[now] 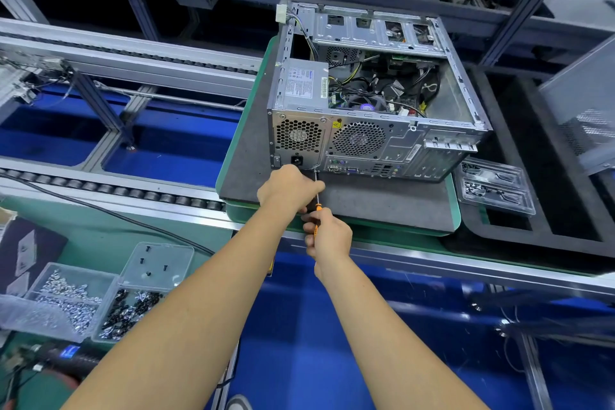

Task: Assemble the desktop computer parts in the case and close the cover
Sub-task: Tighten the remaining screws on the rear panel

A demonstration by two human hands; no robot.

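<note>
An open desktop case [372,140] lies on its side on a dark foam pad [382,200], rear panel toward me. Its power supply [304,83] sits in the left corner, with cables and a fan beside it. My right hand [329,236] grips the orange-and-black handle of a screwdriver [317,201]. The tip points up at the lower rear edge below the power socket. My left hand [288,186] curls around the screwdriver shaft near the case. The side cover [585,110] leans at the far right.
Clear trays of silver and black screws [83,303] sit at the lower left, with a lid [156,265] holding a few black screws. Another clear parts tray [496,186] lies right of the case. Roller conveyor rails [109,190] run along the left. A black cable [100,210] crosses the green bench.
</note>
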